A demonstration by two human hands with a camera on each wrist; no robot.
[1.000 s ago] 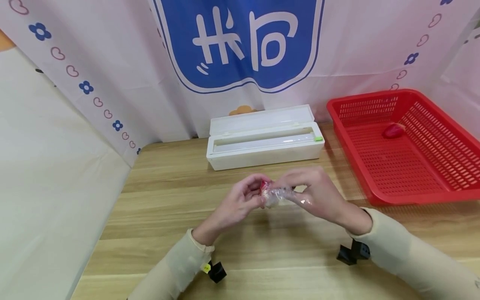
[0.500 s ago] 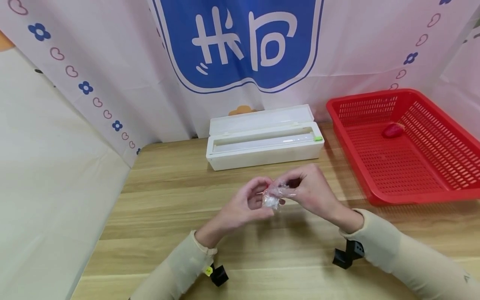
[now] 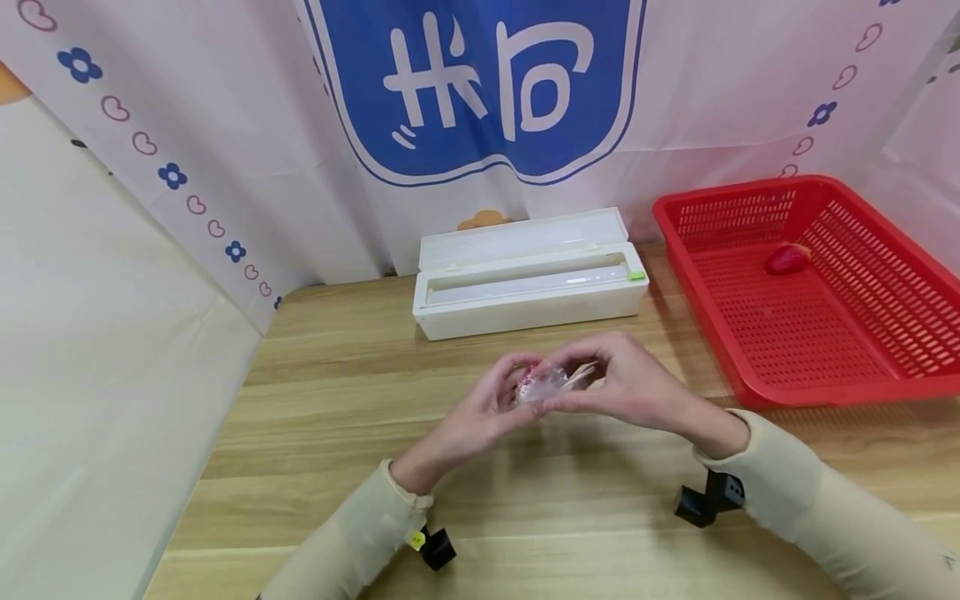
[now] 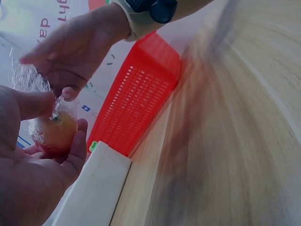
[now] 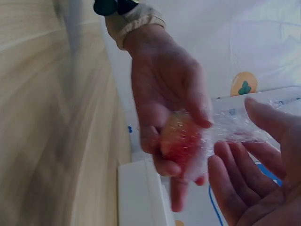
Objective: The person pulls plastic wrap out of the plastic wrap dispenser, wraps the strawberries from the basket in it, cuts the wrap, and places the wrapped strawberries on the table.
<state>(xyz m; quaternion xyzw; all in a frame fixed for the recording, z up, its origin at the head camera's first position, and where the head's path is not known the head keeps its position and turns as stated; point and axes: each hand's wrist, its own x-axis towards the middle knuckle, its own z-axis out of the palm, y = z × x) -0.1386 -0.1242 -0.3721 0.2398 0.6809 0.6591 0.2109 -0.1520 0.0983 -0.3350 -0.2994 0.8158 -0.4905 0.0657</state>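
My left hand point(image 3: 474, 417) holds a small red-and-yellow fruit point(image 4: 60, 134) above the table, its thumb and fingers curled round it. Clear cling film point(image 5: 230, 125) covers the fruit and trails loosely off one side. My right hand point(image 3: 637, 385) is close on the right, its thumb and fingertips around the loose film. In the head view the two thumbs come very near each other. The stem hollow of the fruit shows in the left wrist view. In the head view the fingers hide most of the fruit.
A white cling film dispenser point(image 3: 528, 314) with its lid up stands behind my hands, a green slider point(image 3: 636, 276) at its right end. To the right, a red plastic basket point(image 3: 757, 333) contains a red fruit point(image 3: 787, 259). The wooden table point(image 3: 322, 400) reaches a printed cloth behind.
My right hand has drawn in toward the left hand, and its thumb has come down beside the left thumb. The film stretched between them is now gathered closer to the fruit.
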